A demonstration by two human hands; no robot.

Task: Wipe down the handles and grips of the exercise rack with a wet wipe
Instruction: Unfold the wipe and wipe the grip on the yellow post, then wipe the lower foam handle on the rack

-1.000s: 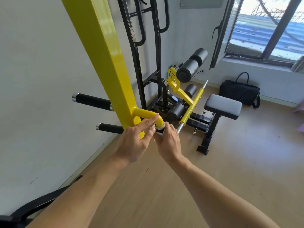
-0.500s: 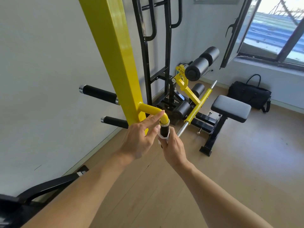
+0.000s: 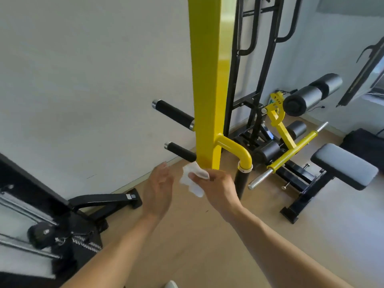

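A yellow upright post (image 3: 208, 84) of the exercise rack fills the middle of the view. A yellow bent arm leaves it and ends in a black hanging grip (image 3: 241, 180). Two black foam handles stick out to the left: an upper handle (image 3: 173, 114) and a lower handle (image 3: 180, 151). My right hand (image 3: 218, 188) pinches a crumpled white wet wipe (image 3: 194, 178) just below the post's foot, left of the hanging grip and clear of it. My left hand (image 3: 159, 190) hovers open beside the wipe, below the lower handle, holding nothing.
A black and yellow weight bench (image 3: 340, 165) with foam rollers and a chrome-tipped yellow bar (image 3: 288, 155) stands to the right. A black frame foot (image 3: 108, 199) and machine parts lie at the lower left. A white wall runs along the left. A dark bag (image 3: 363, 144) sits far right.
My right hand left the hanging black grip and moved left with the wipe. My left hand came off the yellow bend and dropped lower. The camera view swung left and down.
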